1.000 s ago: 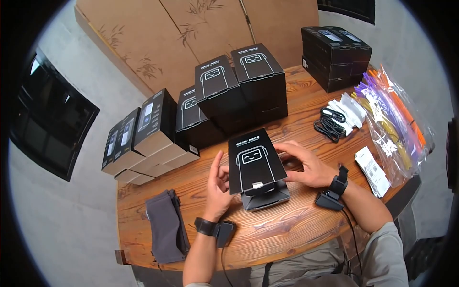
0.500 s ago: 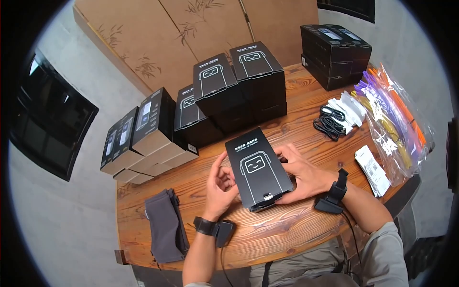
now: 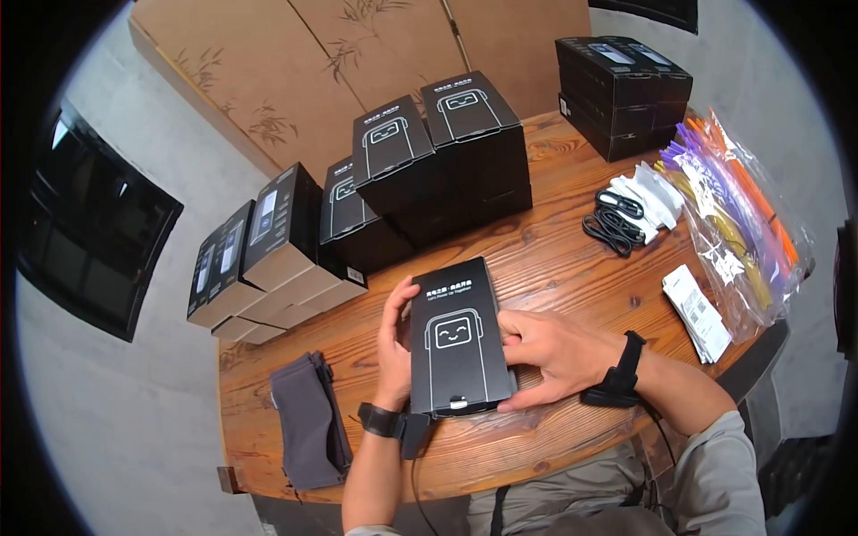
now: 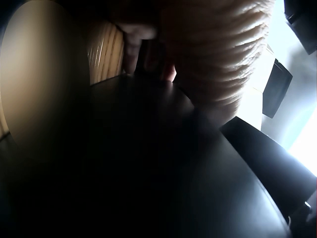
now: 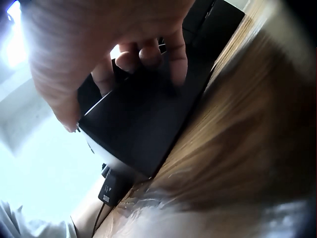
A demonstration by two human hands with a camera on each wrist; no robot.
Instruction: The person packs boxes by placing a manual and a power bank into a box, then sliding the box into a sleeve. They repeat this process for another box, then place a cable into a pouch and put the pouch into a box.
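In the head view, a black box with a white smiling-face outline and white lettering stands near the table's front. A small white tab shows at its near edge. My left hand holds its left side, fingers bent at the far left corner. On the other side my right hand grips it, thumb at the near right corner. In the right wrist view, bent fingertips press on the black box's side, which sits low on the wood. The left wrist view is mostly filled by the dark box, with the palm beside it.
Several similar black boxes are stacked behind, paler-sided ones to the left, and another stack at the back right. A grey cloth lies left. Black cables, paper slips and bagged coloured strips lie right.
The box, first raised and tilted over an open end, has come down and left and now looks closed at its near edge. The right hand moved with it; the left fingers now wrap its side.
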